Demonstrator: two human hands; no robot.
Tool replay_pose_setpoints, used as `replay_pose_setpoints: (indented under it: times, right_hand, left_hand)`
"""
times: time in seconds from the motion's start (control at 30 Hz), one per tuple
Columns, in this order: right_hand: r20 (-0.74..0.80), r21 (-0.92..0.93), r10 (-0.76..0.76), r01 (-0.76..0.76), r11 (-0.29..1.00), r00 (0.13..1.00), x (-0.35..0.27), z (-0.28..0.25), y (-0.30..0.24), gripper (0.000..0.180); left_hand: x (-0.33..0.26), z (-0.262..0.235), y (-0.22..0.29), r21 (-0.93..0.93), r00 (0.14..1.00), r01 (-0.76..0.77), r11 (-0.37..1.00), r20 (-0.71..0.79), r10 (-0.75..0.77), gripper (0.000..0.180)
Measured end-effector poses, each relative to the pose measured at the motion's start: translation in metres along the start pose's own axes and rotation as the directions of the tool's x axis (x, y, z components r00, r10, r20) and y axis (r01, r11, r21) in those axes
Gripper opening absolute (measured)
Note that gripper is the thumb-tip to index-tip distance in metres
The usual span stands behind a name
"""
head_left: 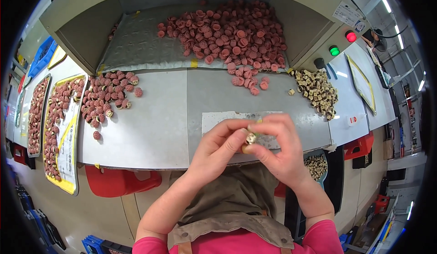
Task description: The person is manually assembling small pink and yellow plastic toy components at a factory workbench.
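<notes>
Brown apron (227,224) nearest; both hands gripping one small pale piece (251,138)

Pink sleeves (321,236) are flanking the apron at the near edge, with bare forearms reaching toward the far side. The left hand (216,147) is pinching the small pale piece between thumb and bent fingers. The right hand (280,142) is meeting it from the right, its thumb and curled fingers forming a narrow grip on the same piece. The piece is sitting directly between the two sets of fingertips, above the near part of the grey table (150,131); fingers are partly covering it, so its full shape is not showing.

Beneath and beyond the hands, a speckled white sheet (214,119) is lying on the table. Well to the far right of the hands, a heap of pale, dark-marked chunks (318,92) is resting. On the far side, a large mound of hollow reddish cups (232,33) is spreading over a grey mat (141,45) inside a beige cabinet (314,31), with a smaller cluster (248,79) spilling onto the table. To the left, reddish pieces with pale bits (107,95) are lying in a loose pile, beside a yellow-edged tray (68,138) that is carrying similar pieces.
</notes>
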State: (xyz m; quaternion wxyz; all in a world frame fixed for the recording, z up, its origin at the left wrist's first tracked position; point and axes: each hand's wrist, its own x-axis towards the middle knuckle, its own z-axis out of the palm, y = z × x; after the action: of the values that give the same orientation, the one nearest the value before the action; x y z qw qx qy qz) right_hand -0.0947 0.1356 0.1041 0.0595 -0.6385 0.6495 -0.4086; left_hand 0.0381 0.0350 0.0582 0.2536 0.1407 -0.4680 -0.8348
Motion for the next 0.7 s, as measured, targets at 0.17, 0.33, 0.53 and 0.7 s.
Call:
replay_pose_setpoints:
  times: [0.17, 0.33, 0.53, 0.7]
  right_hand:
    - [0.143, 0.246, 0.156, -0.188, 0.951, 0.977, 0.006, -0.01, 0.002, 0.026]
    - [0.212, 0.322, 0.138, -0.203, 0.925, 0.967, 0.001, -0.008, 0.017, 0.026]
    - [0.169, 0.279, 0.07, -0.116, 0.953, 0.983, -0.001, -0.007, 0.018, 0.028]
    - [0.098, 0.025, -0.116, 0.114, 0.993, 0.988, 0.002, -0.009, 0.013, 0.03]
  left_hand:
    - [0.0, 0.001, 0.007, -0.019, 0.997, 0.033, 0.999, 0.073, -0.031, 0.042]
    - [0.001, -0.004, 0.007, 0.054, 0.986, 0.054, 0.997, 0.153, -0.061, 0.044]
    - [0.002, -0.003, 0.003, -0.041, 0.988, 0.098, 0.994, 0.122, -0.093, 0.046]
    - [0.003, 0.006, 0.017, 0.061, 0.979, 0.1, 0.993, 0.171, -0.109, 0.048]
